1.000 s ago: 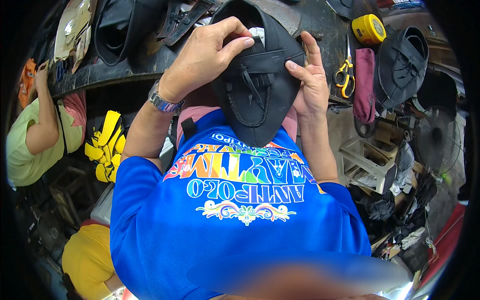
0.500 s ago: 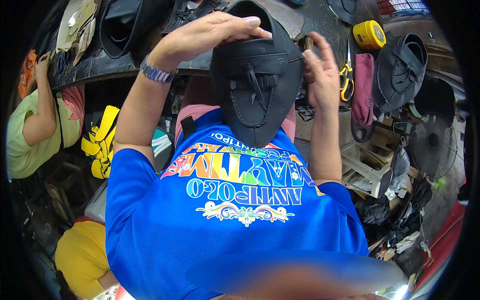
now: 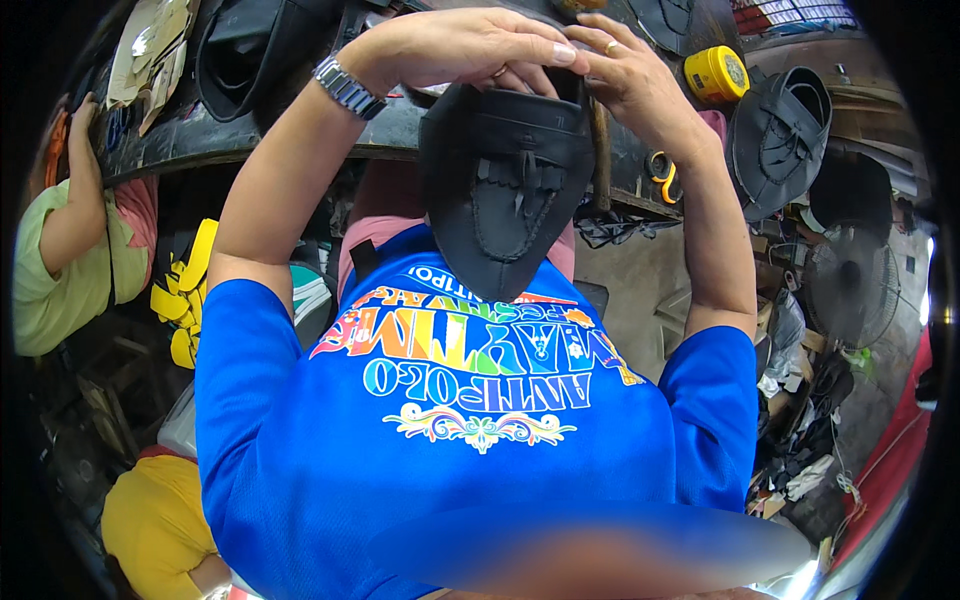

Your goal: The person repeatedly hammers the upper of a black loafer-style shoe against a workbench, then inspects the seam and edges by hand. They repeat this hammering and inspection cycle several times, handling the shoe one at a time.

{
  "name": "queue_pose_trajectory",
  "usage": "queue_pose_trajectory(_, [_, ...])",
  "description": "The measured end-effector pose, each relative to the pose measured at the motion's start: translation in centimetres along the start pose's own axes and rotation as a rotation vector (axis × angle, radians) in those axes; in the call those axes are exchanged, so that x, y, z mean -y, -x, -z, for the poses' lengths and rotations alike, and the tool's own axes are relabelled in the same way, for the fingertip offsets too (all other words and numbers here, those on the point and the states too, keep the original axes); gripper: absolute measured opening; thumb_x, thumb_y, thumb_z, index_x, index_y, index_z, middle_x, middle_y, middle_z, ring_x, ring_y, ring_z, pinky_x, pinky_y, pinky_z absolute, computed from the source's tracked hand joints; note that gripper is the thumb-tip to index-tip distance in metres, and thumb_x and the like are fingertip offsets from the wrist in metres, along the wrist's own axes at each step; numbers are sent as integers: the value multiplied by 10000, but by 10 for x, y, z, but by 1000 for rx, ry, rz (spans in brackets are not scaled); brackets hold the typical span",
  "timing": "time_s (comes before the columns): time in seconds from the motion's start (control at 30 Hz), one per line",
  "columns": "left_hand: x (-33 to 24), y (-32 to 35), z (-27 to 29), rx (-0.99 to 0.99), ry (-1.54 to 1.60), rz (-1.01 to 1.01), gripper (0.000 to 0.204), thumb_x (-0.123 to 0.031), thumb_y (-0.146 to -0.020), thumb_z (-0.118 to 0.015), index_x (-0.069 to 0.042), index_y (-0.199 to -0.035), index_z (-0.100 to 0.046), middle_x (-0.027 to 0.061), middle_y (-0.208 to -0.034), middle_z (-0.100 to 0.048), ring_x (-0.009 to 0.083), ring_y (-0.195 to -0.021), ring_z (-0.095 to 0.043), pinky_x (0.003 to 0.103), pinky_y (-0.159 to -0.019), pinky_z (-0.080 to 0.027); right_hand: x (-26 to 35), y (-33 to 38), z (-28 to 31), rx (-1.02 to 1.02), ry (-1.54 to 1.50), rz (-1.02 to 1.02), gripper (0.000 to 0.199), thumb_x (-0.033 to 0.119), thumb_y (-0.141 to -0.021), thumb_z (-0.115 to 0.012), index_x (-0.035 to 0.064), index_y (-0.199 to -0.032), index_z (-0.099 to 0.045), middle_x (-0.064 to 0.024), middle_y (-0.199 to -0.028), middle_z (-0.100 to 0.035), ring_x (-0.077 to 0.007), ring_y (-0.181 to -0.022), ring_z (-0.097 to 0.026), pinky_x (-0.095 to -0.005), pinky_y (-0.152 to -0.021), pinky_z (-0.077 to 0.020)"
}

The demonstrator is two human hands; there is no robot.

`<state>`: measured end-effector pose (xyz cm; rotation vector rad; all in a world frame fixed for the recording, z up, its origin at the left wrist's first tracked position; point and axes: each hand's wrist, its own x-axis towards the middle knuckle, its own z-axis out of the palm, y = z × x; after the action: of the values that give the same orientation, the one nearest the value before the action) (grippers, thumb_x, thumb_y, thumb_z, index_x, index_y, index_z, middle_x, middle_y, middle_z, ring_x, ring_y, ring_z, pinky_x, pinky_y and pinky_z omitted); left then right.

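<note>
While the black shoe upper (image 3: 500, 195) is positioned at the near edge of the workbench (image 3: 235, 140), toe directed away from it, the left hand (image 3: 475, 45) reaches into the upper's opening, fingers bent, tips hidden. The right hand (image 3: 640, 80) meets the left hand there, fingers slightly apart; whether either hand grips the upper cannot be determined. Orange-handled scissors (image 3: 663, 180) and a yellow tub (image 3: 712, 74) are at the workbench's right end.

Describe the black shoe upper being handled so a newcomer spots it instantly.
Start at the blue shirt mid-picture, then go up past its print. There, the black shoe upper points its toe down over the shirt. Unlike the similar upper on the right, it has the left hand at its opening.
</note>
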<state>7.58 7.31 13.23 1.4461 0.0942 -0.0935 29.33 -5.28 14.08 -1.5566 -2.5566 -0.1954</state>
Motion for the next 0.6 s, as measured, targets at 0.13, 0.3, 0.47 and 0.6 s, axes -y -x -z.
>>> queue_pose_trajectory(0.13, [9, -2, 6, -101, 107, -88, 382, -192, -1038, -516, -20, -1379, -506, 134, -1181, -664, 185, -1116, -635, 315, -948, -518, -5, 22, -23, -9, -120, -170, 490, -54, -832, -657, 213, -1243, -657, -85, -1454, -486, -314, -1370, -445, -425, -1099, -426])
queue_pose_trajectory(0.3, [49, 30, 9, -720, -539, -395, 412, -312, -989, -618, -44, -1301, -641, 140, -1242, -672, 232, -1187, -629, 307, -1014, -481, 5, 36, -18, -93, -204, -250, 428, -89, -873, -576, 174, -1188, -698, -86, -1461, -495, -310, -1400, -416, -399, -1137, -382])
queue_pose_trajectory(0.47, [101, 55, -40, -729, 189, -159, 575, -192, -888, -758, -67, -1400, -527, 123, -1327, -560, 191, -1222, -559, 296, -1007, -468, 27, 24, -10, -237, -397, -141, 233, 125, -944, -597, 90, -1143, -715, -98, -1268, -656, -292, -1395, -445, -499, -1168, -287])
queue_pose_trajectory(0.6, [110, 47, -66, -846, 641, -295, 692, -81, -851, -778, -30, -1447, -430, 158, -1353, -512, 226, -1267, -535, 331, -1013, -490, 44, 9, -25, -128, -321, -198, 192, 226, -935, -668, 58, -1020, -710, -95, -1067, -696, -242, -1166, -606, -492, -1170, -250])
